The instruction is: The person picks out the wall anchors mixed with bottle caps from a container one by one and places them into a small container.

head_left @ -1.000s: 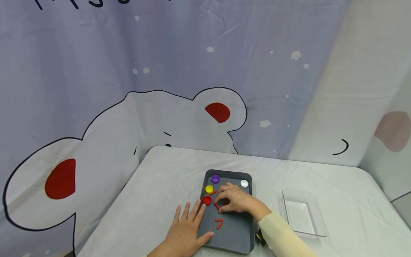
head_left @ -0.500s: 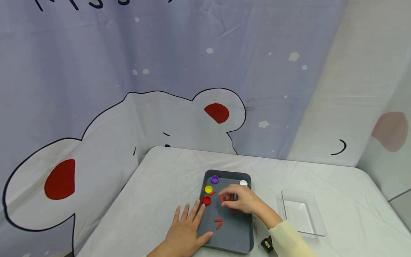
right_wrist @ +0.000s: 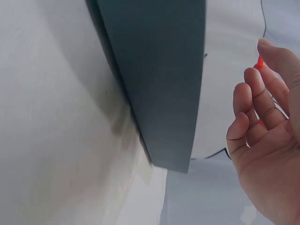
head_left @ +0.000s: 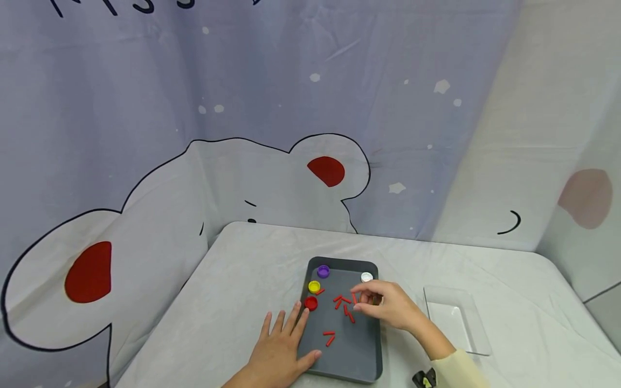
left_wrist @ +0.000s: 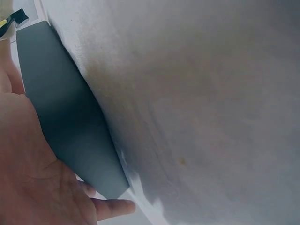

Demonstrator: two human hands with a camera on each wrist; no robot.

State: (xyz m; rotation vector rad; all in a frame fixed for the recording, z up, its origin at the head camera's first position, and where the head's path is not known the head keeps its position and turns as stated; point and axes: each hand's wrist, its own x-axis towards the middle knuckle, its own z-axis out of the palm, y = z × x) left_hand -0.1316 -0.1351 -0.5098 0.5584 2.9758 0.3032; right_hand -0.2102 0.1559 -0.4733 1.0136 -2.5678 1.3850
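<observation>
My right hand [head_left: 390,306] pinches a small red stick [head_left: 354,298] between thumb and fingertips above the right side of a grey tray [head_left: 356,355]. The stick's red end [right_wrist: 260,62] shows in the right wrist view. Several more red sticks [head_left: 345,310] lie scattered on the tray. Round caps sit along its left side: red [head_left: 311,304], yellow [head_left: 314,286] and purple [head_left: 323,271]. At the far right corner is a white cap [head_left: 366,276], close to my right hand. Fingers spread, my left hand [head_left: 278,347] rests against the tray's left edge.
A clear plastic box [head_left: 456,323] stands on the white-covered table [head_left: 262,269] right of the tray. Behind the table hangs a printed curtain [head_left: 271,81]. A small black object with yellow on it [head_left: 424,379] appears by the right sleeve [head_left: 458,369].
My right hand has picked up a red stick from the tray's middle and carried it right, uncovering several sticks there. My left hand stays in place at the tray's edge.
</observation>
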